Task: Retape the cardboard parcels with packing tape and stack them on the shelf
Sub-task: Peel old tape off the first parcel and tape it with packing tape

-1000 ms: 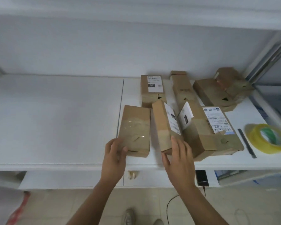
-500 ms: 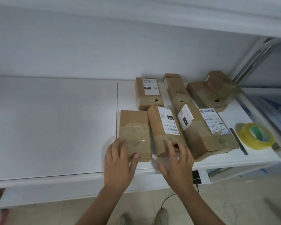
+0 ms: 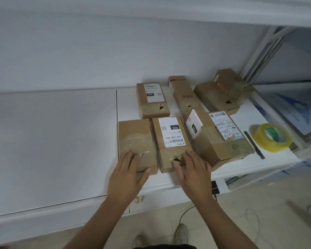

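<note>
Several brown cardboard parcels lie on the white shelf [image 3: 52,141]. My left hand [image 3: 127,175] rests flat on the near end of a plain taped parcel [image 3: 135,139]. Beside it lies a parcel with a white label [image 3: 171,139], and my right hand [image 3: 194,175] touches its near end with straight fingers. A larger labelled parcel [image 3: 221,139] sits tilted to the right of that one. Three more parcels [image 3: 152,99] lie behind, with a small one stacked at the far right [image 3: 228,83]. A yellow roll of packing tape [image 3: 271,139] lies at the shelf's right end.
A dark thin strip [image 3: 253,142] lies between the big parcel and the tape roll. A metal upright [image 3: 266,51] borders the shelf on the right. A shelf board hangs overhead. Below are the floor, a cable and my shoes.
The labelled parcel, standing on edge a second ago, now lies flat beside the plain one. Both hands have slid onto the near ends of the two parcels.
</note>
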{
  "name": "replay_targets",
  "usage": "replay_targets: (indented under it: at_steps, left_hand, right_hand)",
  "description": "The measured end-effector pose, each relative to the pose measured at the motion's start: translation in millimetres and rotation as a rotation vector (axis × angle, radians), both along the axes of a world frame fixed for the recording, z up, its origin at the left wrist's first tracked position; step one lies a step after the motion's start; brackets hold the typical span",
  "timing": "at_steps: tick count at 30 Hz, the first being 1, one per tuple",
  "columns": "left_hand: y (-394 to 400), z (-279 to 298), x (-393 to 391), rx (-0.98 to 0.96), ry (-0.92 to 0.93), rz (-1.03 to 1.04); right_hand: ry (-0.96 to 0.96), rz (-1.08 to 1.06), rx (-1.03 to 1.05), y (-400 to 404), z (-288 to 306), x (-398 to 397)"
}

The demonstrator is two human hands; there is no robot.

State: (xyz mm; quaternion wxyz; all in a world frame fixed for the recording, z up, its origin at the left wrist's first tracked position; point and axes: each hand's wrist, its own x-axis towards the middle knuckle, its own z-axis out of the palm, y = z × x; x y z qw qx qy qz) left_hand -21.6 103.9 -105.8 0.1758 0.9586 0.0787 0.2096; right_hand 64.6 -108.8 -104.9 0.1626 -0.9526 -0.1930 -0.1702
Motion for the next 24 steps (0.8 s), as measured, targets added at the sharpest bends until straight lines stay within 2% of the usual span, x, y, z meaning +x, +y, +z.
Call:
replay_targets:
  at_steps: [4,8,11,14,17,19,21,24]
  left_hand:
    - [-1,2,-1,-0.025,-0.025,0.02]
    - [-7,4,-2,-0.129,0.021,0.101]
    - [-11,4,-2,-0.209,0.013,0.161]
    - [-22,8,1,-0.207,-0.083,0.166]
    - [-47,23,12,-0.108,-0.199,0.084]
    - [-73,31,25,-0.064,-0.166,-0.072]
    - [-101,31,40,-0.01,-0.065,-0.21]
    - [-133,29,62,0.107,0.072,-0.267]
  right_hand:
    - [-0.077,-0.014,-0.047,11,16,14]
    - [-0.002,-0.048,0.03,9,32,22]
    - [-0.026,0.018,-0.046,3,37,26]
    - [-0.11,0.078,-0.091,-4,48,21]
    - [-0.289,0.215,0.036,-22,70,15]
    - [-0.311,0.19,0.079,-43,83,19]
    - [-0.186,0.086,0.158,-66,87,30]
    - [0.292,0.088,0.463,-95,70,41]
